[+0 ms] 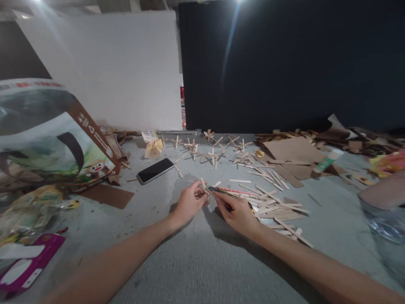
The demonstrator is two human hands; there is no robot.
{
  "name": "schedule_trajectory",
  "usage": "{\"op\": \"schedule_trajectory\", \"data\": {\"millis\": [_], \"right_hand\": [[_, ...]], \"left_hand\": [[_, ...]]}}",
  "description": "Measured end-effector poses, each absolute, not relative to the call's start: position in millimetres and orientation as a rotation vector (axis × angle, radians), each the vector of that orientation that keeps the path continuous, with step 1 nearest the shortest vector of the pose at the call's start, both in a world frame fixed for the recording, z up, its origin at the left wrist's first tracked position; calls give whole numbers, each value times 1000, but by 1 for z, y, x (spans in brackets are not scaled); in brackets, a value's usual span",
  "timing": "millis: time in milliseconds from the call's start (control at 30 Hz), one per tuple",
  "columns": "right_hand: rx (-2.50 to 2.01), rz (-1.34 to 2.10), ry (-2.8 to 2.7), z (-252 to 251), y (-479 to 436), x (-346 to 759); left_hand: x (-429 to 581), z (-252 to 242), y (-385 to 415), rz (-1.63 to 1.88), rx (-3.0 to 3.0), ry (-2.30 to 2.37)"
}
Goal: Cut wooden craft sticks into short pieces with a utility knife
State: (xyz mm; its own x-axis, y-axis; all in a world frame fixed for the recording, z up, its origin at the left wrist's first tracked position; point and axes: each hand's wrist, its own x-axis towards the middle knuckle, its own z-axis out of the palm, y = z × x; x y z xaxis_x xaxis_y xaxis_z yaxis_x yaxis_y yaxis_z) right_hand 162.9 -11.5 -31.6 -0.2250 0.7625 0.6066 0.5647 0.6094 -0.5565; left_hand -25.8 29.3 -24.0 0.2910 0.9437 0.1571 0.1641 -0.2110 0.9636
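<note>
My left hand (190,200) is closed, pinching a wooden craft stick (204,185) between thumb and fingers, its upper end sticking out. My right hand (237,213) is closed around a slim dark tool (215,190), whose tip meets the stick; its exact kind is unclear. Just beyond the right hand lies a red patterned pencil (242,192). A loose pile of craft sticks (268,209) spreads to the right of that hand, partly hidden by it. Farther back stand several star-like shapes (213,156) made of crossed sticks.
A black phone (155,170) lies left of centre. Beyond it is crumpled yellowish paper (154,147). A large printed bag (57,135) and a purple object (31,264) occupy the left. Cardboard pieces (289,152) and a glue stick (329,161) lie right, near another person's arm (384,192).
</note>
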Motion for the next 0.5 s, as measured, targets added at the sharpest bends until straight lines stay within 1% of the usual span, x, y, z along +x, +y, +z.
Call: {"op": "schedule_trajectory", "data": {"millis": [300, 500], "right_hand": [[-1022, 174, -1946, -33, -12, 162], [-1001, 44, -2060, -27, -16, 164]], "left_hand": [[-27, -23, 23, 1007, 1973, 1174], [-30, -24, 19, 986, 2117, 1163]]}}
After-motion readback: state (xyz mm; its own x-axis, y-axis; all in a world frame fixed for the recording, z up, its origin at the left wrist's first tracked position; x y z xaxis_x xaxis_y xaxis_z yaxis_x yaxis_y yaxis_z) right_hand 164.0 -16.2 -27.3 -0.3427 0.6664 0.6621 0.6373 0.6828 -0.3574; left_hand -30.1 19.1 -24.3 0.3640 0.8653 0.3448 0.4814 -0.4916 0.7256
